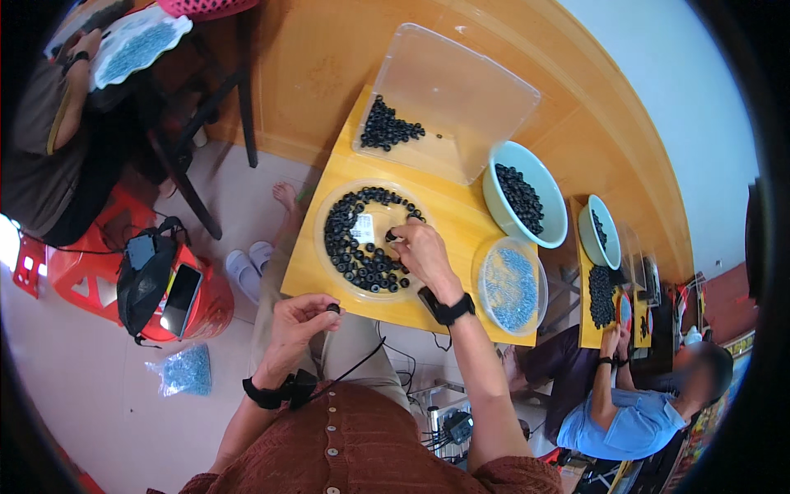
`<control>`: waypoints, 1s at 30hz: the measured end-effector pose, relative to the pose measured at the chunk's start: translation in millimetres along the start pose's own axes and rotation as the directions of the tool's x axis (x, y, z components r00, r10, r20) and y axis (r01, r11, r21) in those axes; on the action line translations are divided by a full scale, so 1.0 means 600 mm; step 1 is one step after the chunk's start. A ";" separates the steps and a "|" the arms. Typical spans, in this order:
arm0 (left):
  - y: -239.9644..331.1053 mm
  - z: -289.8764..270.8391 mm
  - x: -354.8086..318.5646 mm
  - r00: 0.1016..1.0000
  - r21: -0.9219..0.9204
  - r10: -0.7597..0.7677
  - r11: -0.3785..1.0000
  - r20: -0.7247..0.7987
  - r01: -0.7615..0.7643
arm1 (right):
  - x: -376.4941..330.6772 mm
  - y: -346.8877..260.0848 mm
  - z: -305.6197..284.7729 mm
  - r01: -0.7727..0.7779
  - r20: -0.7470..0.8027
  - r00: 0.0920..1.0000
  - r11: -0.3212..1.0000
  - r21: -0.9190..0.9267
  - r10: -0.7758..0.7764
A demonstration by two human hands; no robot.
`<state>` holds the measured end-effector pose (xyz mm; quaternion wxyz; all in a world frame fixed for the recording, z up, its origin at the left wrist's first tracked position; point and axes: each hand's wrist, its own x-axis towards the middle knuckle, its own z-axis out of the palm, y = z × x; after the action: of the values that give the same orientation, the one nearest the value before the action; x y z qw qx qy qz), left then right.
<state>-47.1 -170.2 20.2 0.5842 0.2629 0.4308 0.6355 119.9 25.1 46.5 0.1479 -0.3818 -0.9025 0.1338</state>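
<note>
Two hands [424,251], one ring [332,309] each

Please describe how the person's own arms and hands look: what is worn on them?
Both hands, the left hand and the right hand, are bare. Each wrist carries a black band; a thin black cable leaves the left one. Rust-brown knitted sleeves are pushed up.

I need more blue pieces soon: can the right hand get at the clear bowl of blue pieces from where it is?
Probably yes. The right hand is over the clear dish of black rings, and the bowl of blue pieces sits open-topped just to its right on the yellow table, nothing between.
</note>
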 end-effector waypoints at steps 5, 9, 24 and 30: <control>0.003 0.014 0.003 0.999 -0.011 -0.035 0.999 -0.003 0.035 | -0.098 0.092 -0.078 -0.294 -0.174 0.941 0.956 0.011 0.291; 0.001 0.031 0.006 0.998 0.003 -0.053 0.999 0.045 0.053 | -0.175 0.199 -0.135 -0.517 -0.056 0.856 0.846 -0.133 0.514; -0.020 0.046 0.007 0.992 0.066 -0.115 0.992 0.058 0.111 | -0.217 0.228 -0.121 -0.458 0.197 0.868 0.888 -0.037 0.456; -0.022 0.044 0.001 0.992 0.084 -0.106 0.991 0.073 0.100 | -0.214 0.241 -0.114 -0.481 0.205 0.857 0.876 -0.005 0.472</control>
<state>-18.5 -164.0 21.8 0.6217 0.2879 0.4460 0.5759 324.6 37.4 36.8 0.0274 -0.5742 -0.7868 0.2248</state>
